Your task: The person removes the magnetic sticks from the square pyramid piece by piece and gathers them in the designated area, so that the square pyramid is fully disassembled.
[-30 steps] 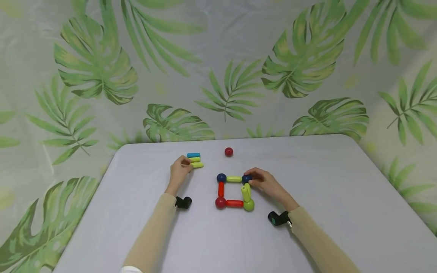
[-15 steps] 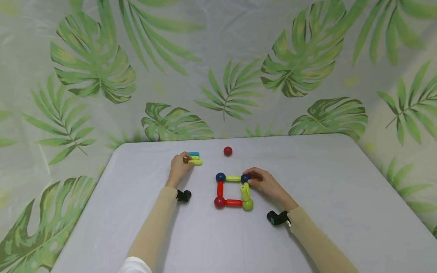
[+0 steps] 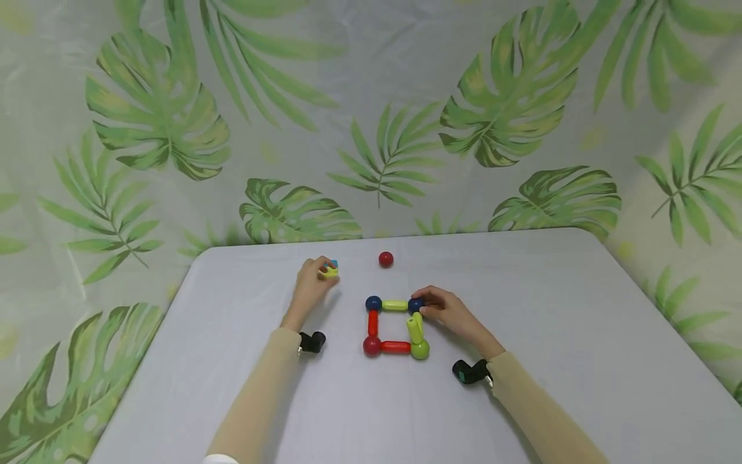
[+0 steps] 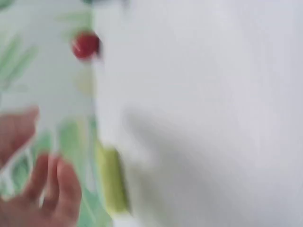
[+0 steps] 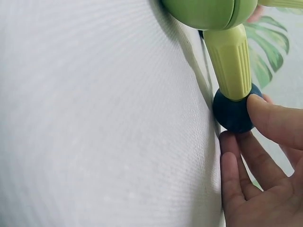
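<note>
My left hand [image 3: 313, 285] is over the loose sticks at the back left, thumb and fingers apart around a yellow-green stick [image 3: 328, 272]. In the left wrist view, the blurred fingers [image 4: 61, 189] hold nothing visible, beside a yellow-green stick [image 4: 112, 182]. My right hand [image 3: 449, 308] pinches a dark blue ball [image 5: 236, 116] between thumb and fingertips. That ball is a corner of a square of balls and sticks, joined by a yellow-green stick [image 5: 229, 61] to the green ball [image 3: 420, 349]. A second yellow-green stick [image 3: 414, 328] stands up from the green ball.
The square's other corners are a dark blue ball [image 3: 373, 303] and a red ball [image 3: 372, 346]. Red sticks [image 3: 396, 347] form two sides. A loose red ball [image 3: 386, 259] lies behind, and a light blue stick [image 3: 333, 263] shows past my left fingers. Leaf-patterned cloth [image 3: 382, 161] hangs behind the table.
My left hand has moved slightly right over the sticks, and the nearer yellow-green stick no longer shows separately in the head view. My right hand stays on the dark blue ball.
</note>
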`<state>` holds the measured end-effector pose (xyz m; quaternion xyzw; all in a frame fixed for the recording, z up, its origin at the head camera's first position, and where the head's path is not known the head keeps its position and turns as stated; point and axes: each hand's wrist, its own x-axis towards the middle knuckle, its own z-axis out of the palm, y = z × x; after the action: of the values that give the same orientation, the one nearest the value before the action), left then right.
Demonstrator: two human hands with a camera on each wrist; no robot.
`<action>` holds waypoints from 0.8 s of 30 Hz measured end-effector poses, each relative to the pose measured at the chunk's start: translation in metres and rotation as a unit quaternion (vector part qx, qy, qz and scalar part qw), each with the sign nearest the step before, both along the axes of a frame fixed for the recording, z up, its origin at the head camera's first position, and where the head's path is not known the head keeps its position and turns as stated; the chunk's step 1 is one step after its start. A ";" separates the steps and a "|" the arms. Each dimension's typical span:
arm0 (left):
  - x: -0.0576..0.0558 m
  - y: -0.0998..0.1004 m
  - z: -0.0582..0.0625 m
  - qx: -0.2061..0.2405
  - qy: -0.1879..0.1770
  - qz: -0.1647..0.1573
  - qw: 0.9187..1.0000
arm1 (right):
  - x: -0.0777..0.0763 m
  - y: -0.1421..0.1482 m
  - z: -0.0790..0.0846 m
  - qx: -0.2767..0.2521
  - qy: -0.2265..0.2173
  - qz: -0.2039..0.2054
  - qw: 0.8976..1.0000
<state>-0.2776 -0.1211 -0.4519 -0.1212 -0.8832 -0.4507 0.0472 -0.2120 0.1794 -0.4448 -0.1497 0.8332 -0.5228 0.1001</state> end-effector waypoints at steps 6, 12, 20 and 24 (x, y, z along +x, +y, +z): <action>0.046 0.058 0.014 0.021 -0.033 -0.328 0.944 | -0.011 0.007 -0.022 -0.012 0.018 0.011 1.000; 0.067 0.088 0.007 -0.015 0.018 -0.324 0.946 | -0.017 0.010 -0.035 -0.018 0.035 0.025 0.999; 0.064 0.077 0.003 0.031 0.020 -0.222 0.974 | -0.016 0.009 -0.033 -0.013 0.023 0.015 1.000; 0.052 0.048 0.003 0.094 -0.016 -0.125 0.988 | -0.010 0.007 -0.023 -0.011 0.010 0.011 1.000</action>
<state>-0.2260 -0.0731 -0.4492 -0.2181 -0.8155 -0.5359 -0.0126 -0.2224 0.1864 -0.4676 -0.1653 0.8267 -0.5292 0.0954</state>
